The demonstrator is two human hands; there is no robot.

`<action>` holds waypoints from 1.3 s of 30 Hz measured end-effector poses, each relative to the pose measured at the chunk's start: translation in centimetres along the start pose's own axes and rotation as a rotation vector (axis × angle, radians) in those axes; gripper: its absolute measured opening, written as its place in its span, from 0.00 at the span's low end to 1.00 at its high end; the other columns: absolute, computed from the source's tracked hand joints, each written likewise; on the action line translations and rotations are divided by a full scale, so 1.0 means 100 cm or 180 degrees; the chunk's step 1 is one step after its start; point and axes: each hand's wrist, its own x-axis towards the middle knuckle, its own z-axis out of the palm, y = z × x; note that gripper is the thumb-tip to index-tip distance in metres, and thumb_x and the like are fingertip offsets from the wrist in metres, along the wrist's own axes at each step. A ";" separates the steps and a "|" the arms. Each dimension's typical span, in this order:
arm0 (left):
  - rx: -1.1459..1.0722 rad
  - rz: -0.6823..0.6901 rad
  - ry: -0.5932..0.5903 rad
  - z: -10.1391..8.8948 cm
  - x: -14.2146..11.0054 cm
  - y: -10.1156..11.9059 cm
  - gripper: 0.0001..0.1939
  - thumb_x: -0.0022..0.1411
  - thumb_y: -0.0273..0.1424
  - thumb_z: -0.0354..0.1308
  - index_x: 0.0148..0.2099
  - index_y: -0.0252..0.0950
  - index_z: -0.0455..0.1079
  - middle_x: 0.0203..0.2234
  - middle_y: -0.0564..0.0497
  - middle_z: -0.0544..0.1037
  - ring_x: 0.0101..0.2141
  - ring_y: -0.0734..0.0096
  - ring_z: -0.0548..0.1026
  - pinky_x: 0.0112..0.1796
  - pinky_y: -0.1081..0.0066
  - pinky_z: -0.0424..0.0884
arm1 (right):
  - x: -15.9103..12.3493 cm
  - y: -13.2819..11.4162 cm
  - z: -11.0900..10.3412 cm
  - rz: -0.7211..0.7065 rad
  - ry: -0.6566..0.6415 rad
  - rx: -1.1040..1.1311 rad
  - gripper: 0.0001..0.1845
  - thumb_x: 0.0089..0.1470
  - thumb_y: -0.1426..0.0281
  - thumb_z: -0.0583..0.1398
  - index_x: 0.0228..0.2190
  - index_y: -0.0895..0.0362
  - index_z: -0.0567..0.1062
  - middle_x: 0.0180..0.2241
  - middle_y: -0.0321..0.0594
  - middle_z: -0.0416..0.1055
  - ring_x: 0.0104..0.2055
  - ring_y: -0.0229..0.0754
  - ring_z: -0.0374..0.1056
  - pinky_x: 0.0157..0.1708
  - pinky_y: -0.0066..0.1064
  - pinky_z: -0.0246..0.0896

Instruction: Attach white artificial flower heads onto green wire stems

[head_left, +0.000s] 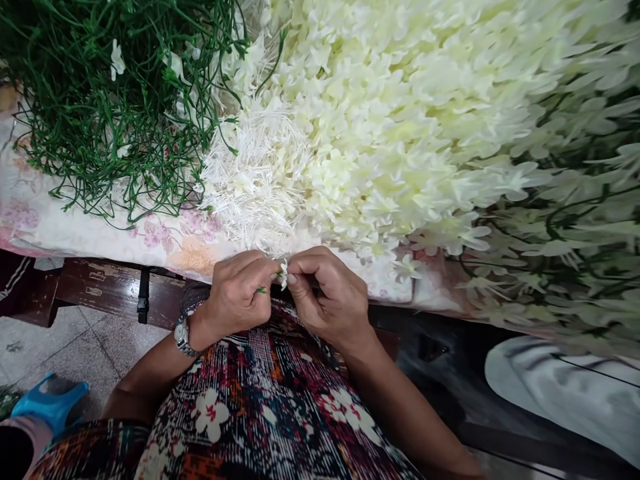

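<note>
My left hand, a watch on its wrist, is closed around a thin green plastic stem near the table's front edge. Facing it, my right hand pinches a small white flower piece between thumb and fingertips. Flower piece and stem tip meet between the two hands; how they join is too small to tell. Just beyond my hands lies a heap of thin white stamen-like pieces. A large pile of pale cream artificial petals spreads behind and to the right.
Green plastic stems are heaped at the back left on a floral tablecloth. Flowers on green stems lie at the right. A blue plastic stool stands on the tiled floor, lower left.
</note>
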 end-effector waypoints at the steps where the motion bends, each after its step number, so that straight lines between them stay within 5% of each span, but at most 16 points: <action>1: 0.0026 0.0000 -0.0004 0.000 0.000 0.000 0.07 0.52 0.20 0.46 0.27 0.33 0.64 0.17 0.53 0.65 0.21 0.77 0.62 0.22 0.75 0.59 | 0.000 0.000 0.000 -0.0004 -0.0006 -0.0004 0.05 0.48 0.78 0.53 0.28 0.56 0.63 0.24 0.35 0.62 0.27 0.33 0.60 0.26 0.27 0.57; 26: -0.0117 -0.0107 0.0138 0.007 0.002 0.001 0.08 0.49 0.19 0.46 0.24 0.32 0.62 0.16 0.53 0.63 0.20 0.77 0.61 0.21 0.74 0.58 | 0.001 0.001 0.001 0.0101 -0.0021 -0.0008 0.06 0.47 0.79 0.54 0.28 0.57 0.63 0.24 0.35 0.62 0.27 0.32 0.59 0.26 0.26 0.57; 39: -0.1024 -0.0672 -0.0174 -0.013 0.008 0.000 0.07 0.52 0.19 0.49 0.27 0.33 0.65 0.18 0.56 0.66 0.21 0.82 0.64 0.24 0.79 0.60 | 0.008 -0.009 -0.015 -0.0325 -0.0124 -0.0174 0.11 0.45 0.78 0.57 0.34 0.60 0.66 0.31 0.42 0.65 0.35 0.35 0.63 0.32 0.27 0.63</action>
